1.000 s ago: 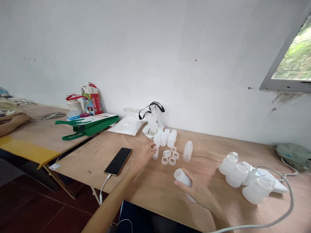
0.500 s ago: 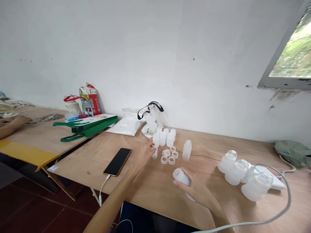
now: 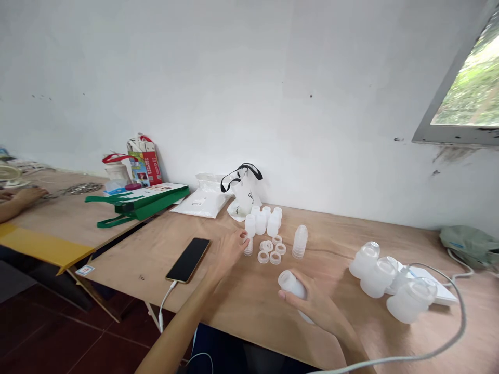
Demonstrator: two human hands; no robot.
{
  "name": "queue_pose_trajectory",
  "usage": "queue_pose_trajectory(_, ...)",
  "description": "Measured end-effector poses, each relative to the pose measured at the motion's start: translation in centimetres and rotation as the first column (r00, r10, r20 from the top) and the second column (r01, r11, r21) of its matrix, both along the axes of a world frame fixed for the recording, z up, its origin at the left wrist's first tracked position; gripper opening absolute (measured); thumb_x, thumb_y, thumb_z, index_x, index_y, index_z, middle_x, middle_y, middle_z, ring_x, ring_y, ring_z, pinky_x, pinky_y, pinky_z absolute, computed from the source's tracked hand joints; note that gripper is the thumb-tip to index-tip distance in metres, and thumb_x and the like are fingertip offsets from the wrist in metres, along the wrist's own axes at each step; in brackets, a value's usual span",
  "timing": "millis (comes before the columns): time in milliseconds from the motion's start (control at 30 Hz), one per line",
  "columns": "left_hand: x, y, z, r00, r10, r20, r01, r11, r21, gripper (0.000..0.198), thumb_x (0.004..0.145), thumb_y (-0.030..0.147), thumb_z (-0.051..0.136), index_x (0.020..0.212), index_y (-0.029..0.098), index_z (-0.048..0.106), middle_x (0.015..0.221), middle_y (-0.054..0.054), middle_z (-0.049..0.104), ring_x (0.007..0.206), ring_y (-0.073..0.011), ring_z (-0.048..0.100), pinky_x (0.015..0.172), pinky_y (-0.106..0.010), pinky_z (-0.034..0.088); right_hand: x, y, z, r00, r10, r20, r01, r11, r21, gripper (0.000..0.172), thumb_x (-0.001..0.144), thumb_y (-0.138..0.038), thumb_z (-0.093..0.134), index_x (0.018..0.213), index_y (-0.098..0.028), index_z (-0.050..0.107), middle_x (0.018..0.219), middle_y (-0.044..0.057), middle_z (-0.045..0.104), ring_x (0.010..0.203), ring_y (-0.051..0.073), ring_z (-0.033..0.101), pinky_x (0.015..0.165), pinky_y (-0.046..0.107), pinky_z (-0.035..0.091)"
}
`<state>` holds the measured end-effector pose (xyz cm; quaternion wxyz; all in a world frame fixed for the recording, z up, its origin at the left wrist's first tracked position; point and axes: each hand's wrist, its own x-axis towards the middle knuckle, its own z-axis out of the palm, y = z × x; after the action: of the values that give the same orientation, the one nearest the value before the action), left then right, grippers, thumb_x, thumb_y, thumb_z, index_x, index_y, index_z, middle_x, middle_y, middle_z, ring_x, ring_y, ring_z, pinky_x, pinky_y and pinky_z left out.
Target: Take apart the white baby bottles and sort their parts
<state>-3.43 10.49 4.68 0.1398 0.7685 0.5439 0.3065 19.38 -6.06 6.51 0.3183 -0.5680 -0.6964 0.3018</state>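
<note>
My right hand is wrapped round a translucent white plastic bottle lying tilted near the front edge of the wooden table. My left hand reaches out, its fingertips pinched on a small stack of clear pieces. Just beyond stand several small white bottles. Several white rings lie on the table beside a stack of clear caps.
A black phone on a white cable lies left of my hand. Three larger capped bottles lie at right, by a white box and cable. Bags, a green bag and another person's hand are at left.
Hardly anything has moved. My left hand has closed slightly on the small stack; my right hand keeps its hold on the bottle. The view shifted a little.
</note>
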Motion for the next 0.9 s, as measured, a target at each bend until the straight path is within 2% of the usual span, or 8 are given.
queue_pose_trajectory(233,-0.5,-3.2,2.0,0.992,0.074,0.102,-0.078,0.996,0.032,0.035,0.096,0.042,0.058,0.125,0.022,0.062,0.113,-0.007,0.072,0.086,-0.0250,0.068,0.076,-0.034,0.049,0.0,0.0,-0.2,1.000,0.004,0.026,-0.003,1.000,-0.009,0.024,0.092,-0.047,0.059,0.086,-0.025,0.055,0.081,-0.002,0.065,0.076,0.019,0.060,0.072,0.031,0.044)
queue_pose_trajectory(333,-0.2,-6.4,2.8,0.950,-0.119,0.287,0.155,0.982,-0.107,0.041,0.099,0.053,0.050,0.122,0.023,0.066,0.106,-0.005,0.073,0.077,-0.0198,0.065,0.071,-0.030,0.050,-0.2,0.1,-0.8,1.000,-0.003,0.013,0.003,0.999,-0.038,0.024,0.092,-0.048,0.060,0.100,-0.026,0.058,0.093,-0.001,0.069,0.087,0.022,0.064,0.077,0.033,0.047)
queue_pose_trajectory(433,0.3,-9.2,2.9,0.774,-0.523,0.357,0.621,0.736,-0.269,0.054,0.096,0.053,0.060,0.145,0.033,0.053,0.134,-0.005,0.065,0.099,-0.0215,0.066,0.083,-0.030,0.052,-0.4,0.4,-1.6,0.999,-0.013,-0.040,0.010,0.997,-0.072,0.043,0.090,-0.051,0.064,0.125,-0.030,0.051,0.114,0.001,0.069,0.103,0.025,0.066,0.085,0.036,0.050)
queue_pose_trajectory(467,0.6,-9.9,2.8,0.706,-0.606,0.367,0.705,0.653,-0.276,0.058,0.096,0.051,0.062,0.150,0.035,0.048,0.145,-0.005,0.059,0.108,-0.0228,0.064,0.089,-0.031,0.052,-0.4,0.5,-1.9,0.998,-0.010,-0.067,0.005,0.997,-0.078,0.049,0.089,-0.052,0.065,0.128,-0.030,0.047,0.118,0.003,0.068,0.107,0.026,0.067,0.086,0.036,0.051)
queue_pose_trajectory(533,1.1,-10.5,2.3,0.659,-0.647,0.384,0.751,0.595,-0.287,0.058,0.097,0.048,0.061,0.151,0.034,0.047,0.147,-0.007,0.056,0.106,-0.0229,0.064,0.087,-0.031,0.052,-0.3,0.6,-2.5,0.994,0.001,-0.112,-0.012,0.996,-0.093,0.055,0.088,-0.051,0.066,0.133,-0.029,0.042,0.119,0.005,0.069,0.107,0.026,0.068,0.085,0.036,0.052)
queue_pose_trajectory(633,1.8,-10.4,1.4,0.751,-0.544,0.373,0.656,0.678,-0.332,0.046,0.095,0.055,0.060,0.130,0.026,0.064,0.113,-0.006,0.071,0.082,-0.0192,0.064,0.070,-0.028,0.049,-0.4,0.7,-3.0,0.996,-0.025,-0.084,0.016,0.994,-0.112,0.067,0.088,-0.046,0.065,0.145,-0.030,0.033,0.109,0.003,0.072,0.096,0.026,0.072,0.080,0.036,0.053)
queue_pose_trajectory(733,2.4,-10.1,0.6,0.881,-0.404,0.245,0.469,0.814,-0.343,0.051,0.092,0.067,0.056,0.081,0.019,0.068,0.072,0.000,0.064,0.068,-0.0171,0.056,0.061,-0.027,0.038,-0.9,0.7,-3.2,0.997,-0.076,0.032,0.079,0.995,-0.067,0.076,0.084,-0.042,0.070,0.150,-0.033,0.033,0.103,0.002,0.074,0.090,0.027,0.073,0.076,0.036,0.052)
queue_pose_trajectory(900,2.8,-10.1,0.3,0.917,-0.329,0.226,0.384,0.881,-0.277,0.046,0.093,0.062,0.056,0.073,0.020,0.059,0.071,0.002,0.062,0.069,-0.0169,0.055,0.059,-0.027,0.033,-1.8,1.2,-4.6,0.966,-0.146,0.212,0.136,0.989,0.061,0.072,0.082,-0.041,0.071,0.148,-0.033,0.042,0.085,0.001,0.075,0.080,0.030,0.074,0.070,0.036,0.051)
